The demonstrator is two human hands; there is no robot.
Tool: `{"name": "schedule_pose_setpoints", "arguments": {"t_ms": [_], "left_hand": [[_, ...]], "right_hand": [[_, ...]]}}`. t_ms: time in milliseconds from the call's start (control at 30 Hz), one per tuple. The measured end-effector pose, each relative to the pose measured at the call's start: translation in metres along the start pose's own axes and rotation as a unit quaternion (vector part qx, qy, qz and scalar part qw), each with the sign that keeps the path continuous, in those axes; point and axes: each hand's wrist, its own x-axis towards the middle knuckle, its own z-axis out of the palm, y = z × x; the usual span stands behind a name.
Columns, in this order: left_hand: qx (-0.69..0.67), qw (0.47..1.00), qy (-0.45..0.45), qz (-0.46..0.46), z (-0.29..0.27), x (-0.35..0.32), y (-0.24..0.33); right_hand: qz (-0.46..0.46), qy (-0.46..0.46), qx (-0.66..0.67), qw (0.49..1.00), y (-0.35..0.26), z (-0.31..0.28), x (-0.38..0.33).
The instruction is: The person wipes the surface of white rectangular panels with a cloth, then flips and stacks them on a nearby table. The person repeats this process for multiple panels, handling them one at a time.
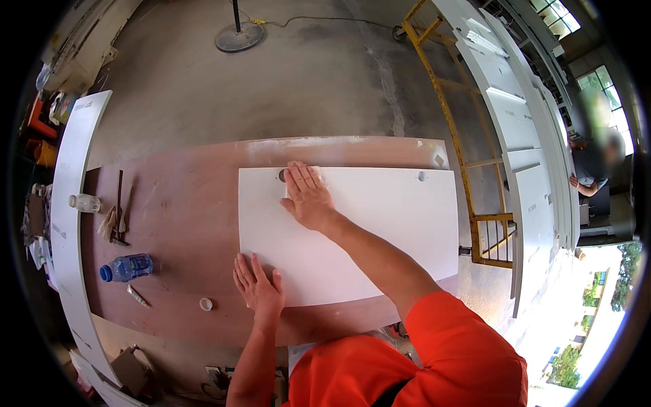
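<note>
A white rectangular panel (386, 230) lies flat on the reddish-brown worktable. Toward its far edge are two round holes, a dark one (282, 176) on the left and a pale one (422, 176) on the right. My right hand (309, 198) rests flat on the panel beside the dark hole, fingers stretched out. Something pale shows at the edge of its fingertips; I cannot make out what it is. At the panel's near left corner lies my left hand (260, 288), fingers extended, partly over the edge.
Left on the worktable (183, 224) are a blue-capped bottle (127, 268), a hammer (121, 210), a small tube (137, 296) and a round cap (206, 304). A glass jar (85, 203) stands on a white board. A yellow metal frame (444, 102) and white panels (505, 115) stand right; beyond is another person (591, 166).
</note>
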Motion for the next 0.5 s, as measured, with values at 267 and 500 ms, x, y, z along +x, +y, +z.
{"name": "schedule_pose_setpoints", "arguments": {"t_ms": [267, 500], "left_hand": [[-0.009, 1.000, -0.022, -0.003, 0.008, -0.010, 0.002], [0.013, 1.000, 0.001, 0.014, 0.009, -0.015, -0.002]], "right_hand": [[0.477, 0.096, -0.029, 0.873, 0.248, -0.023, -0.174], [-0.103, -0.037, 0.047, 0.993, 0.020, -0.004, -0.098]]}}
